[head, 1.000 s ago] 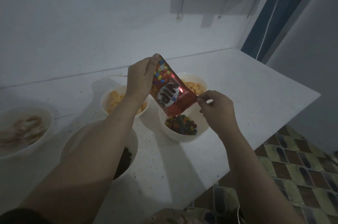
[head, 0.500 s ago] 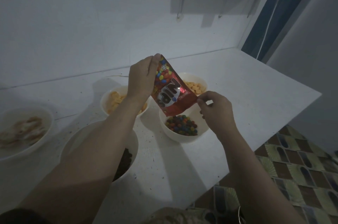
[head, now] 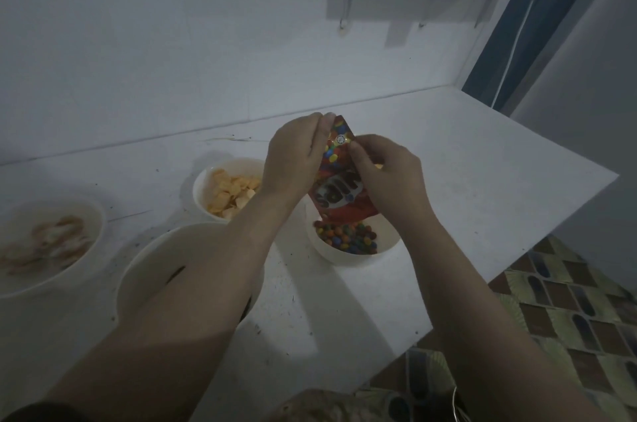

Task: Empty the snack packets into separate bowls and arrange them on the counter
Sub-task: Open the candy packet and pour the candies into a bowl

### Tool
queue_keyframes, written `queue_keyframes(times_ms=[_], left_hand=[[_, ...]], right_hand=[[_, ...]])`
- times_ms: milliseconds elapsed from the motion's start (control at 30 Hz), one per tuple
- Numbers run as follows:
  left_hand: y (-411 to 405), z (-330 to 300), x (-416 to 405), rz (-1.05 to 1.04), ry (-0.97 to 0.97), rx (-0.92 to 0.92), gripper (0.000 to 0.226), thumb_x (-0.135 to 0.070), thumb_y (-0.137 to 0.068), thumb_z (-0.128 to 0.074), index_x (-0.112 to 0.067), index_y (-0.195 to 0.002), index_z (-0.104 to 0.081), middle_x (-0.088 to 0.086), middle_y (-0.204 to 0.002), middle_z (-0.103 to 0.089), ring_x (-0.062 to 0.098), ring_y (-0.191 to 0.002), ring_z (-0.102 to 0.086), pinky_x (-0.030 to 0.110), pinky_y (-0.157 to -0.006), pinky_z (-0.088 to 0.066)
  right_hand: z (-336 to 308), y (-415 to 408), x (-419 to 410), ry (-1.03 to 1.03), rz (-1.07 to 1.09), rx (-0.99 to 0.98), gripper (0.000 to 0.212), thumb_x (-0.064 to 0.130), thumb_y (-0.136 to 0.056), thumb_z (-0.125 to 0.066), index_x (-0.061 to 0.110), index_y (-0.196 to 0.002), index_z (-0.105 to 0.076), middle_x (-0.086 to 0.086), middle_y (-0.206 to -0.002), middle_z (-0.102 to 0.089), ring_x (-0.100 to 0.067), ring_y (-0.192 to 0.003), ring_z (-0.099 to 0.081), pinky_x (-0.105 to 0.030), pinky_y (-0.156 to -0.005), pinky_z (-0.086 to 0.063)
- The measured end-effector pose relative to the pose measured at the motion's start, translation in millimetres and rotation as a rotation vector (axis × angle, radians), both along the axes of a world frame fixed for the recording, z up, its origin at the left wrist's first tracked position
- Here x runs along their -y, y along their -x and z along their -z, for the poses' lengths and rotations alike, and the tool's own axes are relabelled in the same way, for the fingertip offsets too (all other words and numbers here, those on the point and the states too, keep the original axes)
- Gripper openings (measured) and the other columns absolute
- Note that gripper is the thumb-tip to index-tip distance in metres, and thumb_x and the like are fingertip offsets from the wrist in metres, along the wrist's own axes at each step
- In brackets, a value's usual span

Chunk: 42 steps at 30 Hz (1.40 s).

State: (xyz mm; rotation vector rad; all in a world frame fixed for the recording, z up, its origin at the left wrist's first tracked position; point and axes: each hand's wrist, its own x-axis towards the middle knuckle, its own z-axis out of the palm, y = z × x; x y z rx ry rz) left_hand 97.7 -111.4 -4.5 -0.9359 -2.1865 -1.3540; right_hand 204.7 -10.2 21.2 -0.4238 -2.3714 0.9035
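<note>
Both hands are on the red candy packet [head: 339, 180]: left hand [head: 294, 159] pinches its top corner, right hand [head: 386, 173] grips the right edge just beside it, fingers curled on the foil. Packet hangs upside down right under the hands, long axis near vertical and leaning a little left at the bottom, open mouth pointing down at the candy bowl [head: 355, 258], just above the pile of candies [head: 348, 237].

Could go wrong imo: a hard shake and the round candies bounce over the rim onto the counter [head: 482, 180] and roll off the edge near the right hand. Mouth sits toward the bowl's left side too, so a swing left spills outside. Chips bowl [head: 203, 194] sits under the left wrist, easy to knock.
</note>
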Motion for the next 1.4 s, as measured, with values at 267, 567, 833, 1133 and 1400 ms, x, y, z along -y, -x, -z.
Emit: queue_keyframes(times_ms=[267,567,833,1133,1400], left_hand=[[-3.6,-5.9,-2.1,0.050,-0.025,-0.037,0.038,-0.036,-0.103,-0.034,-0.016,-0.075,-0.051,-0.009,-0.063,-0.048,0.006,-0.062,-0.049,0.010,-0.060,-0.031],[-29.7,12.5,-11.8,-0.053,-0.252,0.324,0.059,-0.059,-0.091,-0.045,-0.011,-0.124,-0.037,0.002,-0.115,-0.046,0.014,-0.106,-0.050,0.020,-0.087,-0.042],[-47.7,9.1,-24.0,0.192,-0.304,0.750,0.051,-0.062,-0.087,-0.049,-0.025,-0.123,-0.048,-0.008,-0.118,-0.062,0.008,-0.104,-0.061,0.038,-0.095,-0.052],[-45.9,-4.9,-27.0,0.246,-0.262,0.677,0.047,-0.058,-0.089,-0.047,-0.021,-0.119,-0.050,-0.010,-0.111,-0.063,0.001,-0.099,-0.061,0.024,-0.084,-0.053],[-25.8,-2.9,-17.8,0.313,-0.317,0.681,0.013,-0.030,-0.081,-0.075,-0.022,-0.082,-0.064,0.003,-0.088,-0.072,0.019,-0.085,-0.070,0.041,-0.083,-0.058]], right_hand=[[-3.7,14.2,8.4,-0.031,0.063,-0.146,0.028,0.031,-0.101,-0.050,0.019,-0.102,-0.075,0.018,-0.079,-0.062,0.004,-0.070,-0.057,-0.003,-0.069,-0.040],[15.2,-7.6,-5.6,0.267,0.129,-0.218,0.035,0.037,-0.101,-0.047,0.019,-0.084,-0.072,0.005,-0.077,-0.071,-0.005,-0.078,-0.067,-0.016,-0.067,-0.052],[30.9,-26.5,-11.3,0.732,0.177,-0.240,0.043,0.050,-0.102,-0.033,0.032,-0.135,-0.053,0.008,-0.135,-0.059,-0.007,-0.118,-0.056,-0.024,-0.092,-0.049],[31.8,-36.1,-18.8,0.853,0.012,-0.131,0.044,0.058,-0.099,-0.032,0.035,-0.132,-0.050,0.021,-0.115,-0.059,-0.006,-0.114,-0.057,-0.019,-0.082,-0.045],[19.1,-37.8,-28.7,0.772,-0.094,-0.136,0.030,0.044,-0.087,-0.066,0.035,-0.116,-0.066,0.013,-0.107,-0.072,-0.005,-0.098,-0.069,-0.027,-0.082,-0.057]])
